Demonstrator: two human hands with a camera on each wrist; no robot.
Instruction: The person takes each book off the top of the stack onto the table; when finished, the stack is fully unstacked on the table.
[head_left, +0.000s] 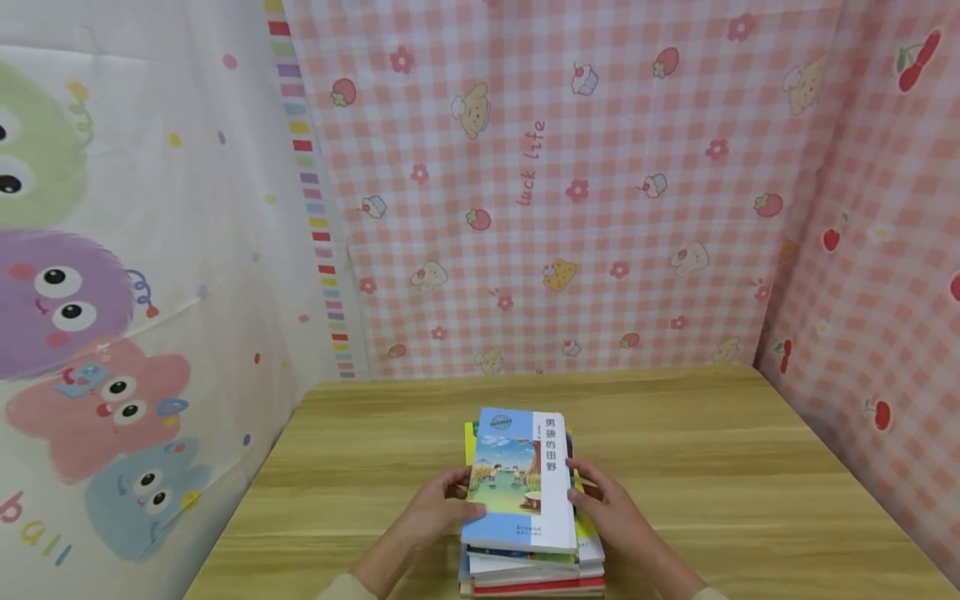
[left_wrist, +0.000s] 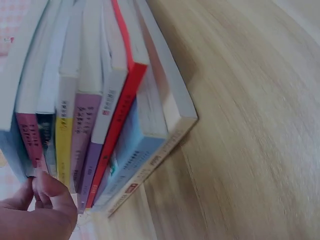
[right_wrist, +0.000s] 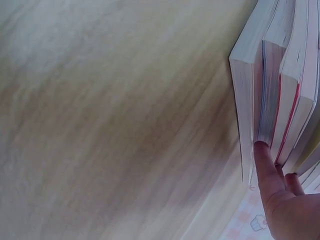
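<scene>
A paperback book (head_left: 506, 475) with a blue and white cover and a painted field scene lies on top of a stack of several books (head_left: 536, 575). My left hand (head_left: 442, 504) grips its left side, thumb on the cover and fingers at the edge. Close up in the left wrist view, the left hand (left_wrist: 42, 205) is at the spines near the top of the stack. On the other side, my right hand (head_left: 611, 504) touches the right edges of the stack. Its fingers (right_wrist: 267, 167) reach along the page edges in the right wrist view.
The stack stands on a wood-grain table (head_left: 360, 467), near its front edge. Behind the table hangs a pink checked curtain (head_left: 570, 250). A white cartoon-printed cloth (head_left: 217, 208) hangs at the left and a cherry-printed cloth (head_left: 862, 317) at the right.
</scene>
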